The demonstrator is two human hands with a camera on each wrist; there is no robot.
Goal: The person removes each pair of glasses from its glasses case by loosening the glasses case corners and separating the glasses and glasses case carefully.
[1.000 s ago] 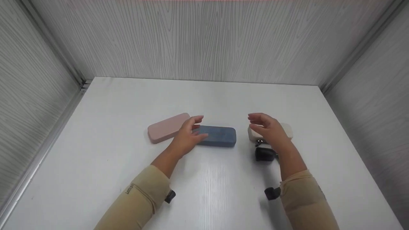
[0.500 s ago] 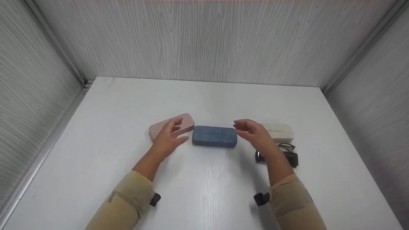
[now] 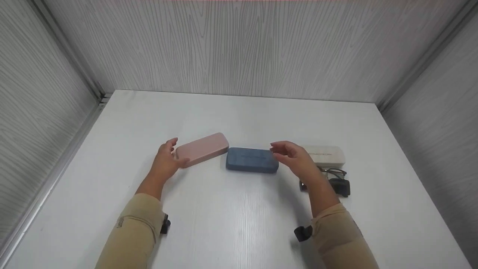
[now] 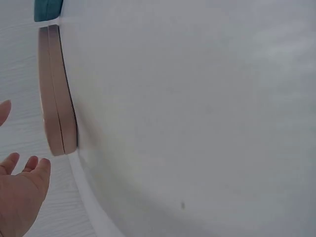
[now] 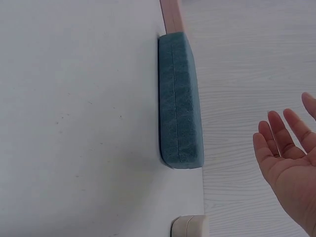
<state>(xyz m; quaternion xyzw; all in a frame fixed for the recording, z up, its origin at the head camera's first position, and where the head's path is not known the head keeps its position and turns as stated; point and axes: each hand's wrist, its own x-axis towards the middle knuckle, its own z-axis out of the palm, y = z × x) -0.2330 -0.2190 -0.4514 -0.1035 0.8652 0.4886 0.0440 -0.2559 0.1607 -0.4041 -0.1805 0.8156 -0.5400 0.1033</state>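
A pink glasses case [image 3: 204, 147] lies slantwise on the white table, with a blue glasses case [image 3: 248, 160] just to its right. Around the left end of the pink case hovers my left hand [image 3: 164, 161], thumb and fingers spread; the left wrist view has a gap between fingers and case [image 4: 57, 89]. My right hand [image 3: 300, 162] hangs by the right end of the blue case, its fingers loosely bent. From the right wrist, that hand [image 5: 291, 168] is apart from the blue case [image 5: 178, 103] and holds nothing. Both cases are closed.
Behind my right hand lies a cream case [image 3: 328, 155] with lettering. In front of it are thin-framed glasses [image 3: 338, 172] and a black object [image 3: 341, 186], partly covered by my right forearm. Grey wood-grain walls [image 3: 239, 48] enclose the table [image 3: 239, 116].
My left hand has moved left, from over the blue case across to the pink case's left end. The right hand has moved left from the cream case to the blue one.
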